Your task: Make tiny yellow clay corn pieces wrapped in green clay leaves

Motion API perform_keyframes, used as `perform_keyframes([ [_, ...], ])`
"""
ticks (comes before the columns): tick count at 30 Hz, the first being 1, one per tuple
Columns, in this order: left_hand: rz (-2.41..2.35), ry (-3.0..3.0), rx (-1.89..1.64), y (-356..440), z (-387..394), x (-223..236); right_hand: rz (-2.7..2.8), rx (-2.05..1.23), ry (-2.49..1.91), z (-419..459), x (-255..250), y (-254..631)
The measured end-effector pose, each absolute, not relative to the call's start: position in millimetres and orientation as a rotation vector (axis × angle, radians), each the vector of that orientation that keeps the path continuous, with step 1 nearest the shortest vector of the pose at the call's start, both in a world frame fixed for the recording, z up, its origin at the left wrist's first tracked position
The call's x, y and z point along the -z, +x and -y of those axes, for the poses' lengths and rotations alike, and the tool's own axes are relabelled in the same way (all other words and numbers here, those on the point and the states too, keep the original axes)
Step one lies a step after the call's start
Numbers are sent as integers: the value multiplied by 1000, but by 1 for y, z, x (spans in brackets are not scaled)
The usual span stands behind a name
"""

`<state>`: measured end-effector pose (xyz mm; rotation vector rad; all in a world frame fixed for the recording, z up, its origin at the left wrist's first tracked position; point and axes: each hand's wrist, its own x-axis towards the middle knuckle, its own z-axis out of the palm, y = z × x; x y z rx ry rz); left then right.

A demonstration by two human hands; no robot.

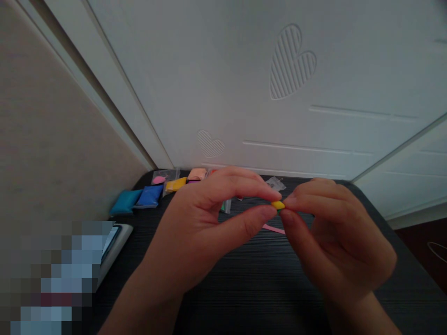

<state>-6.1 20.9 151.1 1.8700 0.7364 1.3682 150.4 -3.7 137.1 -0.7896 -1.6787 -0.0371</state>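
Note:
Between the fingertips of both hands is a small yellow piece of modelling clay (pixel 278 204) with a bit of green at its underside. My left hand (pixel 216 218) pinches its left end with thumb and index finger. On the other end, the thumb and index finger of my right hand (pixel 331 228) are closed. The piece is held above the dark table. Behind and below it lies a thin pink strip (pixel 274 229), partly hidden by my fingers.
Along the table's back left lie packets: teal (pixel 126 202), blue (pixel 149 196), yellow (pixel 176 184), peach (pixel 197 174), and a clear bag with a pink lump (pixel 159 179). A crumpled clear wrapper (pixel 275 184) lies behind my hands. A white-edged device (pixel 117 249) is at left, partly blurred out. A white panel (pixel 223 93) rises behind.

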Motion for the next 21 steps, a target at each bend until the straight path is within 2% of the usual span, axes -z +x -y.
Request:
perform_keyframes([
  [11, -732, 1955, -1217, -13, -22, -155, 1713, -92, -813, 6, -138, 151],
  [21, -802, 1745, -1226, -9, -18, -150, 1719, -89, -843, 7, -138, 152],
])
